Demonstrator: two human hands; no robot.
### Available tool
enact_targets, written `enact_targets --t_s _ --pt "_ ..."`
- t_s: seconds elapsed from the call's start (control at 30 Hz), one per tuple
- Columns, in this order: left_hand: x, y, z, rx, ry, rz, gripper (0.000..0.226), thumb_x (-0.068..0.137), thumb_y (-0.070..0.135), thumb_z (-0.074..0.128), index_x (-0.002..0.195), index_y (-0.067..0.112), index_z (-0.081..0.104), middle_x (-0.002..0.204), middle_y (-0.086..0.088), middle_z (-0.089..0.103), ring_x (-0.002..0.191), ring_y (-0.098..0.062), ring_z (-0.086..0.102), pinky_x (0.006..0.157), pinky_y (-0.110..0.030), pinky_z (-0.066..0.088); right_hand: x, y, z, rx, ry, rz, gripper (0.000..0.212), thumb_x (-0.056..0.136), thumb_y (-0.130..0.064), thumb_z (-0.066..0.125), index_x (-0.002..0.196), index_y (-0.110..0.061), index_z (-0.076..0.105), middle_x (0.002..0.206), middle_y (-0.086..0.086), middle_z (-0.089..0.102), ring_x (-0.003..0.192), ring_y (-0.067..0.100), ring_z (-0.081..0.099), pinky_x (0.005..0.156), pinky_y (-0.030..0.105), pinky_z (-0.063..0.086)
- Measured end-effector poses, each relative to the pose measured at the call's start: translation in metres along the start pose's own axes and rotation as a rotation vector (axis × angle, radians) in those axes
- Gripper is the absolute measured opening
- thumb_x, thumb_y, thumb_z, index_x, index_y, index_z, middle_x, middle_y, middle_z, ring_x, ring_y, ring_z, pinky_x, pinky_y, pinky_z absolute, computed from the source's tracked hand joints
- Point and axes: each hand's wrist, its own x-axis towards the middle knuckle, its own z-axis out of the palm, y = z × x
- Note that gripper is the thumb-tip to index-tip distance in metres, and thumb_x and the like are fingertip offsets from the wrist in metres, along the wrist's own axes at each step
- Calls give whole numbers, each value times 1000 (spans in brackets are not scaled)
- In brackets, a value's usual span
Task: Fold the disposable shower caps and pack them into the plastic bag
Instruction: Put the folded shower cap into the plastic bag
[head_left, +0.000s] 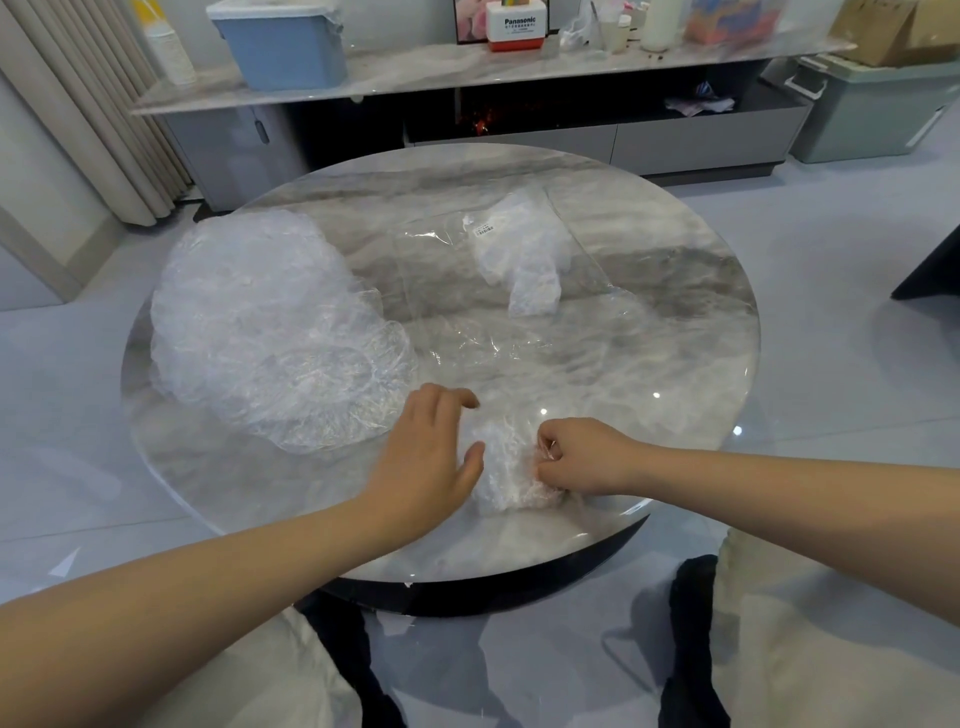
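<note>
A crumpled clear shower cap (506, 470) lies bunched near the front edge of the round marble table (675, 332). My left hand (428, 457) lies flat beside it, fingers spread, thumb touching its left side. My right hand (584, 457) has its fingers curled and pinches the cap's right edge. A big pile of loose clear shower caps (260, 327) covers the table's left part. The clear plastic bag (441, 260) with a small label lies flat at the back middle, with folded caps (524, 254) inside it.
Behind the table runs a long low cabinet (675, 140) bearing a blue bin (285, 47), a white Panasonic box (517, 26) and bottles. A green bin (878, 114) stands at the far right. Curtains (93, 104) hang at the left. My knees show below the table edge.
</note>
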Motion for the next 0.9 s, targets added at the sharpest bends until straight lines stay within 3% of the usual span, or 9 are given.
enact_targets --t_s 0.07,0.13,0.23,0.33,0.43,0.57,0.67,0.8,0.9 --pt "-3 -4 5 181 15 321 32 80 20 49 111 12 47 106 -5 46 95 -21 45 82 -31 37 0 1 0 30 -10 18 11 86 -14 54 82 -18 45 74 -10 46 63 2 41 51 15 30" --pt "-7 -2 11 270 -44 436 36 76 18 51 111 10 54 112 -6 51 100 -25 47 87 -33 34 -1 2 1 59 -21 36 15 86 -14 56 96 -15 45 76 -8 47 63 4 43 52 17 32" --pt "-11 1 17 363 -279 320 51 90 36 37 130 8 54 137 -15 49 127 -30 42 108 -41 25 -2 1 1 99 -44 43 24 85 -14 58 102 -15 41 76 -4 48 62 7 45 51 19 33" --pt "-11 0 17 337 -513 162 78 89 61 -4 152 17 5 159 -10 -3 147 -24 -4 118 -39 -8 -8 3 5 43 -25 -14 32 84 -15 59 104 -17 35 79 -1 50 67 14 49 59 26 40" --pt "-11 -4 21 332 -624 169 79 80 69 -11 147 28 -18 154 -4 -28 141 -20 -29 116 -41 -16 -16 6 9 -241 202 -230 37 82 -19 63 111 -18 40 96 -4 48 87 16 48 72 28 42" --pt "-10 -7 26 275 -699 153 77 76 68 -9 143 33 -24 153 -4 -30 139 -19 -32 116 -42 -16 -15 15 10 -528 313 -571 38 75 -26 71 111 -15 63 115 -1 59 107 21 53 89 31 41" --pt "-8 -8 24 247 -750 150 84 74 73 -5 146 33 -20 153 -2 -30 138 -16 -33 115 -40 -18 -18 19 11 -507 214 -580 39 90 -38 55 121 -16 63 131 -3 56 125 18 44 104 30 26" --pt "-6 -10 21 177 -771 131 92 73 83 5 148 34 -16 153 1 -30 138 -13 -34 114 -37 -20 -19 19 9 -572 182 -534 55 90 -58 45 128 -20 57 134 -4 54 130 15 39 107 26 17" --pt "-6 -11 20 112 -735 121 92 71 80 12 149 36 -10 154 3 -26 138 -9 -32 112 -33 -21 -19 17 9 -627 165 -509 49 91 -51 46 128 -20 55 130 -4 56 127 15 41 105 26 19"
